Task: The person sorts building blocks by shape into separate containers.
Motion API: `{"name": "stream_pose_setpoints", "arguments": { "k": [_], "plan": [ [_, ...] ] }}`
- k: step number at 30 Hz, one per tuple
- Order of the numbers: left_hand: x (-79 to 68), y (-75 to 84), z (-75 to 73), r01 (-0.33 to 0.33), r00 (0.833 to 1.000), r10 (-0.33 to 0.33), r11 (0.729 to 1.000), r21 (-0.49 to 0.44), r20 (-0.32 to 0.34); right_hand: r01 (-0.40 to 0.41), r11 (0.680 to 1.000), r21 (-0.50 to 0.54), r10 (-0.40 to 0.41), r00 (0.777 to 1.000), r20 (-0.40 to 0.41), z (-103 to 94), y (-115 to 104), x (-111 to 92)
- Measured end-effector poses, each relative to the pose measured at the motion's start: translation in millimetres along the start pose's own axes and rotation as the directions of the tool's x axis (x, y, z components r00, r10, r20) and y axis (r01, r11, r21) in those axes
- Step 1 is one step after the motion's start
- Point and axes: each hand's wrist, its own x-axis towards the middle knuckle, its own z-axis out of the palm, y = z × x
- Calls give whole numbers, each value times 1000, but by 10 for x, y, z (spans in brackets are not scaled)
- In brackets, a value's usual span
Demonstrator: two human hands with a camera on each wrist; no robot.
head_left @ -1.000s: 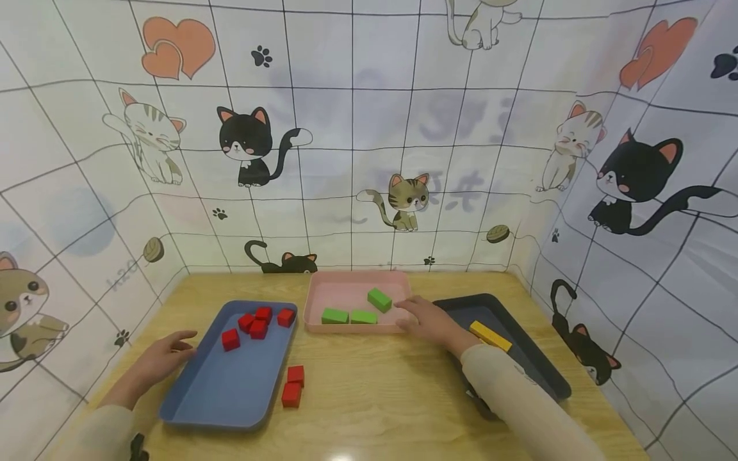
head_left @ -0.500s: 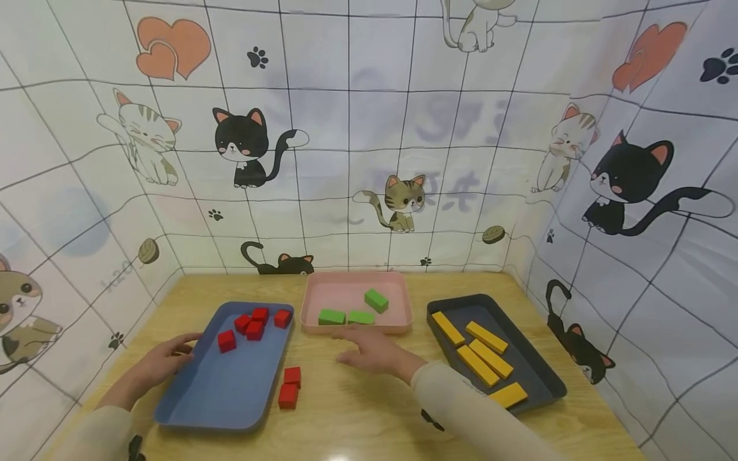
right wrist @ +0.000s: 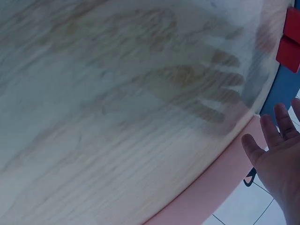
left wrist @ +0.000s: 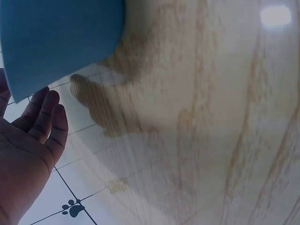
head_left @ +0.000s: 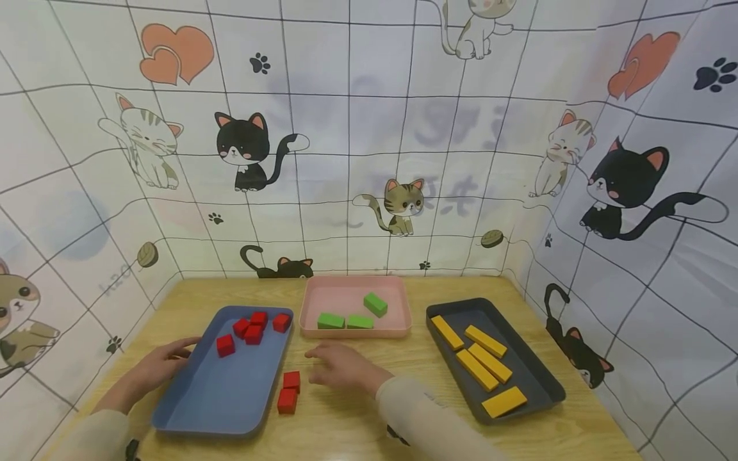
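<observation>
My left hand (head_left: 154, 370) is beside the left edge of the blue tray (head_left: 216, 400). Its fingers (left wrist: 57, 129) are slightly bent near the tray's edge; whether they touch it I cannot tell. Extended over the table, my right hand (head_left: 348, 369) holds nothing. Its fingers (right wrist: 271, 131) are spread. Just left of its fingertips, two red cubes (head_left: 288, 390) stand one behind the other on the wood, beside the tray's right side. Several more red cubes (head_left: 252, 333) lie in the far half of the blue tray.
A pink tray (head_left: 355, 287) at the back middle holds three green blocks (head_left: 360, 322). On the right, a dark grey tray (head_left: 521, 342) contains several yellow bars (head_left: 477, 369). A cat-print sheet (head_left: 346, 128) encloses the wooden table (head_left: 340, 422) behind and at both sides.
My right hand has moved left and nearer, from beside the pink tray to close to the two loose red cubes. The yellow bars have come into full view. My left hand stays by the blue tray.
</observation>
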Motion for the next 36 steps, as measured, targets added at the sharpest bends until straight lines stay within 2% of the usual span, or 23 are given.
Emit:
{"name": "stream_pose_setpoints", "arguments": {
  "k": [8,29,36],
  "plan": [
    [-1,4,3,2,1000,-2,1000,5,-9,39,999,-31,-39,999,12,90,-33,33],
    [-45,15,66,4,1000,-3,1000,14,-31,92,990,-110,-89,996,32,172,-26,98],
    [-33,17,64,21,999,-20,999,24,-26,82,994,-67,-80,996,34,194,-80,127]
  ]
}}
